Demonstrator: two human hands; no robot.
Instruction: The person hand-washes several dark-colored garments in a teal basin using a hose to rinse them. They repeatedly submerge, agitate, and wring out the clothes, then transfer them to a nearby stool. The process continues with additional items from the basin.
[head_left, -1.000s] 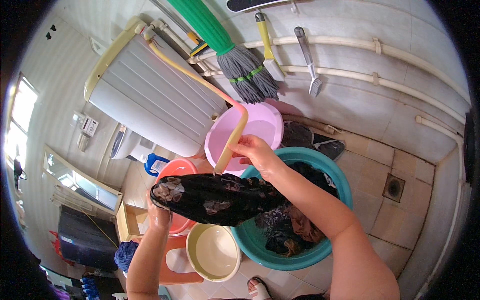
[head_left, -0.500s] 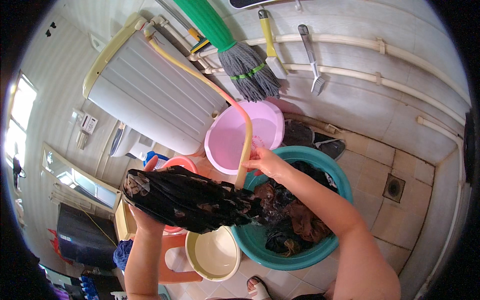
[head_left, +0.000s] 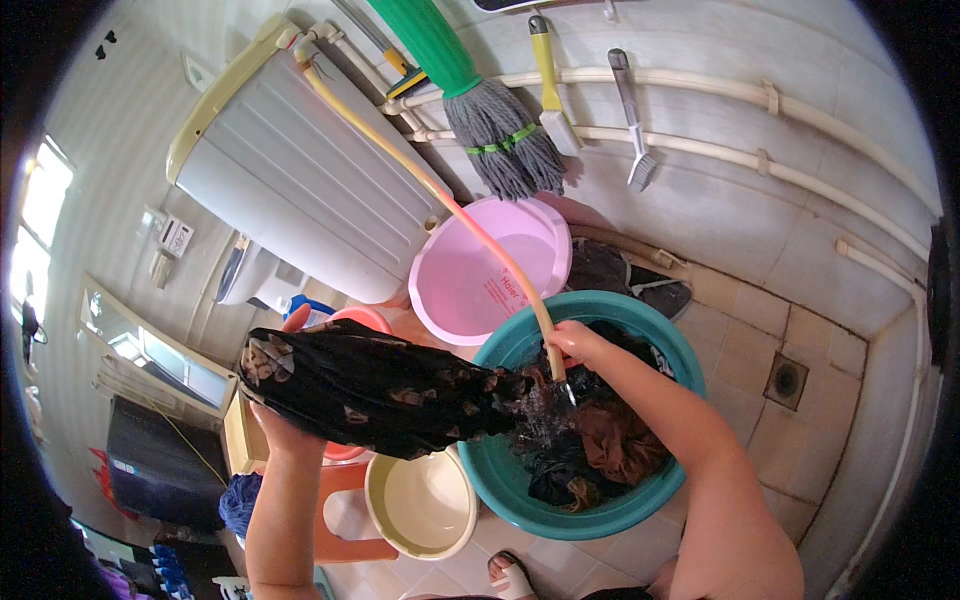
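My left hand point(head_left: 288, 432) is wrapped round one end of a black garment with a pale flower pattern point(head_left: 390, 390), stretched out at the left. Its other end hangs down to the rim of a teal basin point(head_left: 575, 527). With my right hand point(head_left: 576, 345) I grip a yellowish hose point(head_left: 462, 206) close to its end, above the basin. Water runs from the hose into the basin. Dark wet clothes and a brown cloth point(head_left: 620, 440) lie there in water.
A pink basin point(head_left: 440, 270) stands behind the teal one, a cream basin point(head_left: 378, 500) in front-left. An orange stool point(head_left: 345, 545) is beside it. A washing machine point(head_left: 300, 160) stands back left. A grey mop point(head_left: 505, 150) and brushes point(head_left: 640, 165) hang at the wall. A floor drain point(head_left: 787, 380) lies right.
My right hand has moved the hose end right and down, from beside the garment to over the basin. The garment in my left hand has shifted slightly left.
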